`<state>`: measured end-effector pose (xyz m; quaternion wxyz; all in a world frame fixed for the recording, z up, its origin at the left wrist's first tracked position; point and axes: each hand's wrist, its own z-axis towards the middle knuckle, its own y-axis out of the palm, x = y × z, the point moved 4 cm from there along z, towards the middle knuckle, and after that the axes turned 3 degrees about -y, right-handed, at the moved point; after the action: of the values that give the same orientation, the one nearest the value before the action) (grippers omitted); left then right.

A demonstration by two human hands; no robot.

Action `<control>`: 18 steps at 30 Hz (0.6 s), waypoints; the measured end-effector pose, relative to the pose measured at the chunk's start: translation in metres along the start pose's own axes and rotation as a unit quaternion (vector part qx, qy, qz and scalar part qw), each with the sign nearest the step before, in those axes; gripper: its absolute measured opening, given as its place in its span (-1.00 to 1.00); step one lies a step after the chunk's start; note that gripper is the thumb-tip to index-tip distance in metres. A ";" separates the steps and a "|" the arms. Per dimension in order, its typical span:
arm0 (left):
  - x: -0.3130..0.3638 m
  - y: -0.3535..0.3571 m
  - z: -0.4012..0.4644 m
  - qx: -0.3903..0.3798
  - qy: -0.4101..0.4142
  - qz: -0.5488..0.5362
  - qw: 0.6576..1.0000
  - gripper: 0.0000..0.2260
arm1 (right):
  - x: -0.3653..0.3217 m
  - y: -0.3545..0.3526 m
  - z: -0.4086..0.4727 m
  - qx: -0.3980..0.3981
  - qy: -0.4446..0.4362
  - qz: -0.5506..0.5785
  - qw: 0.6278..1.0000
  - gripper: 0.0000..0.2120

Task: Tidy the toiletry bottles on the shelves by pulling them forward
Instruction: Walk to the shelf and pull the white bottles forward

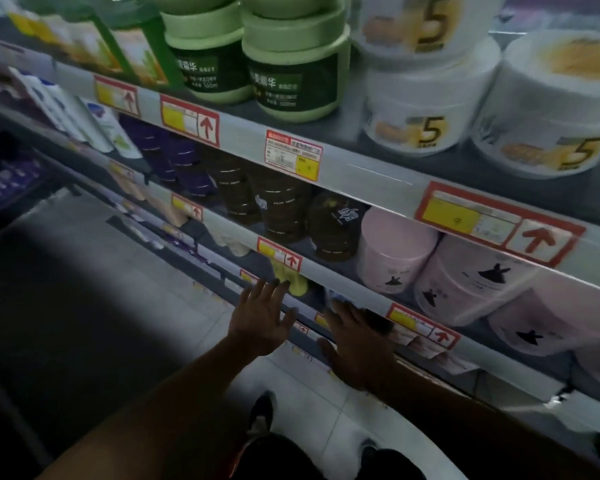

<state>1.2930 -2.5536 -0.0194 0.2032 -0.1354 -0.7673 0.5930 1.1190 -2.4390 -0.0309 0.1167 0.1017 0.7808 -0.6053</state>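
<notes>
Shelves (343, 168): two green tubs (291, 74).

The shelves run from the lower right up to the far left. On the top shelf (326, 157), two stacks of tubs (291, 77) stand left of three larger tubs (426, 116), with boxes (125, 53) further left. Price tags (293, 159) sit along its front edge. On the shelf below (343, 282), bottles (97, 123) stand at the far left end, then stacked jars (278, 206) in the middle, then wide tubs (395, 251) toward the right end, set back from the front edge. Under that shelf's front edge, the left hand (260, 317) reaches in left of the right hand (357, 344), both before a lower shelf. A small bottle (297, 284) stands just behind the left hand's fingertips (278, 285). The floor (84, 271) lies left of the shelves.
</notes>
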 end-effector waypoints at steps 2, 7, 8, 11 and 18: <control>-0.023 0.007 0.018 -0.007 0.032 0.011 0.999 -0.27 | -0.014 0.007 0.016 0.013 0.039 -0.012 0.999 -0.31; -0.069 0.007 0.047 -0.033 0.098 -0.003 0.995 -0.29 | -0.056 0.028 0.048 0.022 0.137 0.033 0.990 -0.24; -0.076 0.007 0.049 -0.039 0.106 -0.005 0.994 -0.32 | -0.063 0.031 0.052 0.026 0.149 0.038 0.988 -0.21; -0.095 0.010 0.050 -0.043 0.143 0.008 0.989 -0.39 | -0.078 0.030 0.056 0.023 0.203 0.047 0.978 -0.29; -0.098 0.010 0.051 -0.066 0.198 0.030 0.978 -0.34 | -0.086 0.031 0.026 0.060 0.275 0.056 0.958 -0.35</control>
<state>1.3544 -2.6385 -0.0548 0.3235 -0.2860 -0.7447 0.5089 1.2113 -2.4583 -0.0392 -0.0754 0.3151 0.7376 -0.5924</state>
